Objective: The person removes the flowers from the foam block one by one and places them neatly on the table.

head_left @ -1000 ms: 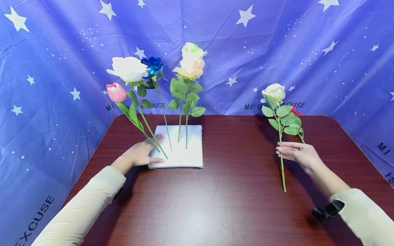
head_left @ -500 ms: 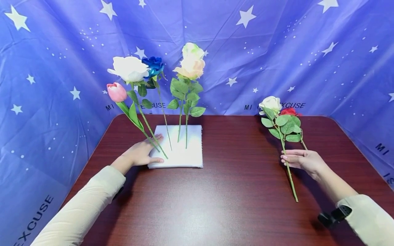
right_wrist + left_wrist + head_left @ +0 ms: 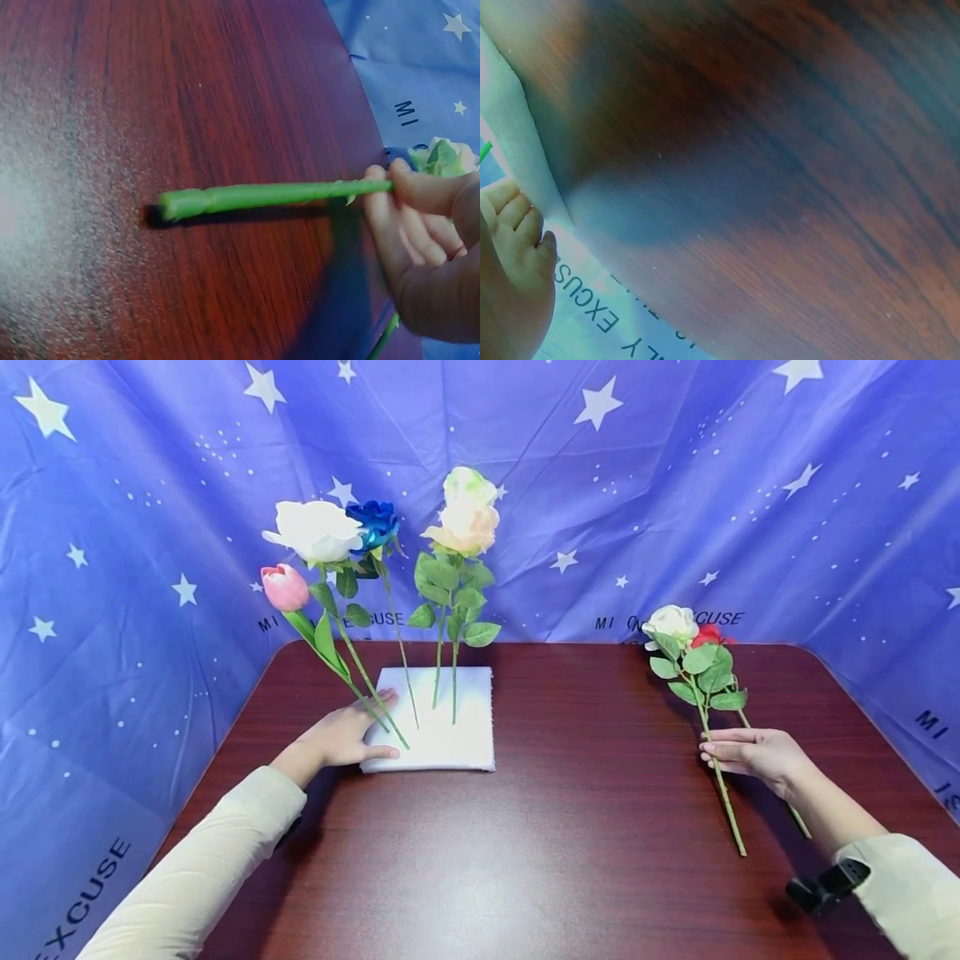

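My right hand (image 3: 768, 760) pinches the stem of a white rose (image 3: 671, 625) between thumb and fingers at the table's right side. The bloom leans away to the back left, and in the right wrist view the cut stem end (image 3: 187, 204) points out low over the table. A red flower (image 3: 707, 636) lies just behind it, partly covered by leaves; its stem passes behind my right hand. On the left, my left hand (image 3: 337, 735) rests spread on the left edge of a white foam block (image 3: 468, 747). Only part of that hand (image 3: 517, 255) shows in the left wrist view.
Standing in the foam are a leaning pink tulip (image 3: 285, 587), a large white flower (image 3: 318, 531), a blue rose (image 3: 377, 523), a peach rose (image 3: 467, 529) and a greenish-white rose (image 3: 468, 483). A blue star-printed curtain (image 3: 547, 460) surrounds the dark wooden table (image 3: 570, 827).
My right hand has come nearer and to the right with the white rose, whose bloom has sunk lower and tilted. More of the red flower now shows. The left hand stays put.
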Demonstrator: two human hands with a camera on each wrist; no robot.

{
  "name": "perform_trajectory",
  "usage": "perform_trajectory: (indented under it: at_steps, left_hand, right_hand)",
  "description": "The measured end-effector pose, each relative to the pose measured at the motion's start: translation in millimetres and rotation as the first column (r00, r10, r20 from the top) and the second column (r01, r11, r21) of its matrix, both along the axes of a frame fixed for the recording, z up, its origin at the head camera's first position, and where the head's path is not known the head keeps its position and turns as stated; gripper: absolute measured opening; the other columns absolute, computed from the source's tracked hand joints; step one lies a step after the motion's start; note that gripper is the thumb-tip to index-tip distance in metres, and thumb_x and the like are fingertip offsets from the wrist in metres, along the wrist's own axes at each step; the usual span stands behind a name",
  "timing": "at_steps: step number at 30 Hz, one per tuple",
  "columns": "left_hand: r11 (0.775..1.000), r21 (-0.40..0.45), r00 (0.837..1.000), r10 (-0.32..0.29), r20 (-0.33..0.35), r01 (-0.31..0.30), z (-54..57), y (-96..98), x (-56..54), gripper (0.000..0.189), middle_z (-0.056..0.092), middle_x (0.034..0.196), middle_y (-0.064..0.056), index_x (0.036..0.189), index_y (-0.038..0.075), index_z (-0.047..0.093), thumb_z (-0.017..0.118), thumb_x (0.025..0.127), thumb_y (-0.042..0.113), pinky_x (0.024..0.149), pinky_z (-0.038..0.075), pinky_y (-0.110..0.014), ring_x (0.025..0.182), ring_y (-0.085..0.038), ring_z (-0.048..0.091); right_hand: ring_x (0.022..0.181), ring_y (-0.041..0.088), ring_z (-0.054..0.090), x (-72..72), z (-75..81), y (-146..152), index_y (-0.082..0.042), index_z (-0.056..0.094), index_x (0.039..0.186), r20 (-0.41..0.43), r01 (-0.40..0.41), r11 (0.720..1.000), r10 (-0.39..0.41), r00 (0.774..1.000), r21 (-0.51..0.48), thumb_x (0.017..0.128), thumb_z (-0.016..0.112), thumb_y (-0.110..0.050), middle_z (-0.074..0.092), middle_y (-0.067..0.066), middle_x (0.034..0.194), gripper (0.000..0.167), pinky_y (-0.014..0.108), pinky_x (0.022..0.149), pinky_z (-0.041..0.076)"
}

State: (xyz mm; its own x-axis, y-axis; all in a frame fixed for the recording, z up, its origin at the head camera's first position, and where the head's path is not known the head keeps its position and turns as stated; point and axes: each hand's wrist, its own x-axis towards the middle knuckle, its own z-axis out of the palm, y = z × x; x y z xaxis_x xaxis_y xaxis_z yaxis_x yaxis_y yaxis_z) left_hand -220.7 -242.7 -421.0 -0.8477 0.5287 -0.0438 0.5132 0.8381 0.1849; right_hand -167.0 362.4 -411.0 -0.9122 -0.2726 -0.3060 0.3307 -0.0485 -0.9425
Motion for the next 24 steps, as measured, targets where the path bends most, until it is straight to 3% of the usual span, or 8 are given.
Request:
perform_trajectory:
  at_steps: [7,17,24]
  left_hand:
    - [1.000,0.031,1.000,0.002,0.030,-0.003,-0.7,1.9,1.0,0.093,0.029,0.158,-0.016,0.150,0.004,0.030,0.066,0.082,0.055,0.116,0.031,-0.049,0.145,-0.034,0.030]
    - [1.000,0.025,0.999,0.014,0.038,-0.015,-1.3,1.9,3.9,0.092,0.030,0.158,-0.016,0.150,0.005,0.030,0.067,0.082,0.054,0.116,0.031,-0.049,0.145,-0.035,0.031]
    - [1.000,0.027,0.999,0.010,0.040,-0.011,-3.8,2.6,3.7,0.092,0.030,0.158,-0.016,0.151,0.005,0.030,0.066,0.082,0.055,0.116,0.032,-0.049,0.144,-0.035,0.031]
  right_hand:
    - [0.076,0.004,0.071,-0.6,1.2,4.0,-0.025,0.068,0.083,0.105,0.008,0.979,-0.030,0.994,0.201,0.090,0.057,0.006,0.075,-0.009,0.081,0.033,0.020,0.070,0.059]
    - [0.074,0.003,0.070,-6.9,3.4,6.6,-0.022,0.070,0.081,0.108,0.022,0.973,-0.048,0.993,0.228,0.090,0.056,0.008,0.074,-0.010,0.078,0.035,0.020,0.070,0.059]
    - [0.071,0.000,0.069,-10.2,2.1,5.7,-0.024,0.069,0.079,0.099,0.027,0.952,-0.060,0.993,0.304,0.090,0.058,0.003,0.073,-0.012,0.074,0.031,0.019,0.068,0.058]
